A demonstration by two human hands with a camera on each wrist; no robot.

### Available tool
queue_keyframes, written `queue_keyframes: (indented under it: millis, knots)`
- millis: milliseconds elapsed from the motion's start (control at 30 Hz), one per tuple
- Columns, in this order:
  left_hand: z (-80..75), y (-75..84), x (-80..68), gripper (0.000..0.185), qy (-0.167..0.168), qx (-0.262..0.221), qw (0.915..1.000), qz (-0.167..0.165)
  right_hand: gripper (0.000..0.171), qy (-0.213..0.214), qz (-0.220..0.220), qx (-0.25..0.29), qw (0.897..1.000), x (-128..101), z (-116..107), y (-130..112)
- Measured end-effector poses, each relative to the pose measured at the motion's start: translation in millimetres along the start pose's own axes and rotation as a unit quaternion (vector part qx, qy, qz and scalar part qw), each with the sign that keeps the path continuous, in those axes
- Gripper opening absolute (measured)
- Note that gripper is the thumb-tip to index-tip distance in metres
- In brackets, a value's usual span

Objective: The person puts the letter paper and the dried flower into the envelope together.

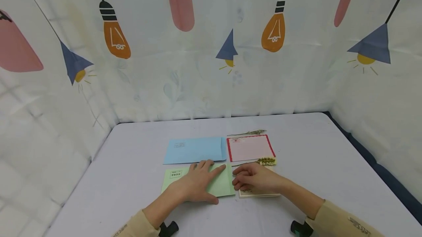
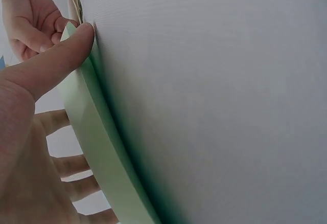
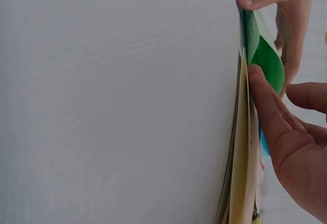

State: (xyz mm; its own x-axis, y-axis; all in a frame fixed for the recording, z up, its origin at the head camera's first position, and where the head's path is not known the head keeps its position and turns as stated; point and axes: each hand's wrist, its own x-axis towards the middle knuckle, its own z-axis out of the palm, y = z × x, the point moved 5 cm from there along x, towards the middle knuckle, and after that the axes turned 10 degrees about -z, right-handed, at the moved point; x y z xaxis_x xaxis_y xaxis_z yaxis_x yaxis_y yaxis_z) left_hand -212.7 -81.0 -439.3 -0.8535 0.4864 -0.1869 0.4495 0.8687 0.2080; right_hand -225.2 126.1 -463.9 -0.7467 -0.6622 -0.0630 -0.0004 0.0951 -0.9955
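On the table lies a pale green envelope (image 1: 221, 188), printed at its upper left. My left hand (image 1: 199, 182) rests on it with fingers spread; the thumb lies along the near edge, as the left wrist view also shows. To its right, my right hand (image 1: 252, 177) hovers over a cream stack of paper or envelopes (image 1: 260, 194), partly hiding it. In the right wrist view its lower fingers touch or nearly touch the cream sheets (image 3: 244, 147), beside the envelope's raised flap (image 3: 269, 63), darker green inside. The thumb stands apart, and nothing shows between thumb and fingers.
Behind the green envelope lies a blue envelope (image 1: 194, 151). Right of that is a pink card (image 1: 250, 149) with a red border. One dried sprig (image 1: 255, 133) lies behind the card, and a yellowish one (image 1: 267, 161) at its front edge. Patterned curtains (image 1: 204, 83) surround the table.
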Motion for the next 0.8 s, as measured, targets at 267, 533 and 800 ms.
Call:
queue_keyframes:
  millis: [267,533,800]
  knots:
    - [0.7,1.4,3.7,0.099,0.009,-0.011,0.9998,0.011,0.031,-0.002,-0.012,-0.047,0.999,3,1,-2]
    - [0.0,4.1,5.3,0.099,0.017,-0.003,0.9996,0.024,0.018,-0.01,-0.034,-0.113,0.993,8,5,-4]
    - [0.0,3.9,6.8,0.1,0.017,0.011,0.9994,0.029,0.02,-0.019,-0.03,-0.114,0.993,13,8,-3]
